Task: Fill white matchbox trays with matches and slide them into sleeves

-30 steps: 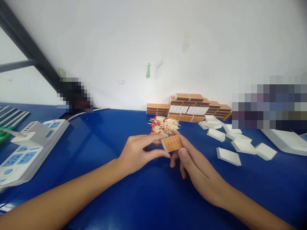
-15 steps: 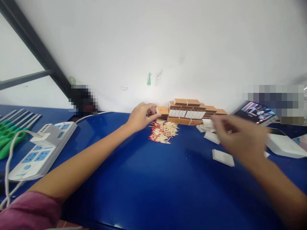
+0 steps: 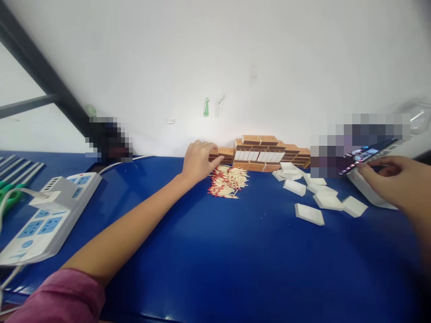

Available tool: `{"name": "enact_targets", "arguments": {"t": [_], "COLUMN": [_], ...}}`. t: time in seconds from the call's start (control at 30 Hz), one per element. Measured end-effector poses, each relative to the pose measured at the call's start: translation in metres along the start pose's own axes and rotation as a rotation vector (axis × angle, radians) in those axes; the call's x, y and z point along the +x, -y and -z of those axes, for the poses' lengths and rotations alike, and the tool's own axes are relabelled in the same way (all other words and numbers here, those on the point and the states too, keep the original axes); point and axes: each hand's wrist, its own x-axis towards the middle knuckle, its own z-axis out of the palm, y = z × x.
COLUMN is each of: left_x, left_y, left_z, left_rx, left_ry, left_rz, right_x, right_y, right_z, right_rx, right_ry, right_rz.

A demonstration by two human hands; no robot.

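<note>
My left hand (image 3: 199, 162) reaches to the back of the blue table, its thumb and fingers closed around a matchbox (image 3: 213, 154) that is partly hidden by them. Right beside it is a short stack of orange-brown matchboxes (image 3: 226, 155). Just in front lies a heap of red-tipped matchsticks (image 3: 229, 181). On the far right, my right hand (image 3: 392, 177) pinches the near edge of a phone (image 3: 362, 157) with a lit screen. The phone is tilted and rests over a white box (image 3: 370, 190).
A stepped wall of matchboxes (image 3: 259, 166) stands against the white wall. White inner trays (image 3: 310, 214) lie scattered to its right. On the left are a white power strip (image 3: 63, 215) with a plugged-in adapter and cable, and green-handled tools (image 3: 11, 199).
My right hand has moved right, from above the white trays to the phone, whose screen is now tilted differently. My left hand stays by the matchboxes. The view has shifted slightly.
</note>
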Motion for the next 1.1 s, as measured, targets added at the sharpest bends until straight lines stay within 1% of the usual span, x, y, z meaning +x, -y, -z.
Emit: {"name": "enact_targets", "arguments": {"t": [0.03,0.1,0.2,0.3,0.37,0.43,0.53,0.7,0.9,1.0,1.1], "left_x": [-0.002,-0.009,-0.027,-0.046,-0.057,-0.066,-0.074,-0.085,-0.092,-0.093,-0.094], "left_y": [-0.002,-0.006,-0.010,-0.014,-0.017,-0.020,-0.022,-0.015,-0.009,-0.011,-0.012], "left_z": [0.005,0.016,0.036,0.056,0.066,0.072,0.073,0.067,0.063,0.064,0.065], "left_rx": [0.012,0.085,0.144,0.155,0.135,0.125,0.125,0.122,0.130,0.130,0.130], "left_ry": [-0.002,0.001,0.029,0.026,0.029,0.033,0.034,0.028,0.011,0.008,0.021], "left_rz": [-0.009,-0.046,-0.092,-0.111,-0.113,-0.111,-0.093,-0.084,-0.119,-0.129,-0.133], "right_x": [0.000,0.000,-0.001,-0.001,-0.003,-0.004,-0.006,-0.008,-0.001,0.001,0.001], "right_y": [0.015,0.030,0.030,0.028,0.030,0.033,0.038,0.044,0.054,0.054,0.053], "right_z": [-0.003,-0.002,0.004,0.010,0.012,0.015,0.020,0.024,0.023,0.024,0.025], "right_rx": [-0.012,-0.021,-0.019,-0.002,0.013,0.035,0.072,0.055,0.037,0.051,0.055], "right_ry": [0.018,0.028,0.027,0.035,0.049,0.054,0.059,0.093,-0.019,-0.045,-0.040], "right_rz": [-0.034,-0.069,-0.070,-0.028,-0.013,-0.024,-0.033,-0.043,-0.171,-0.191,-0.180]}}
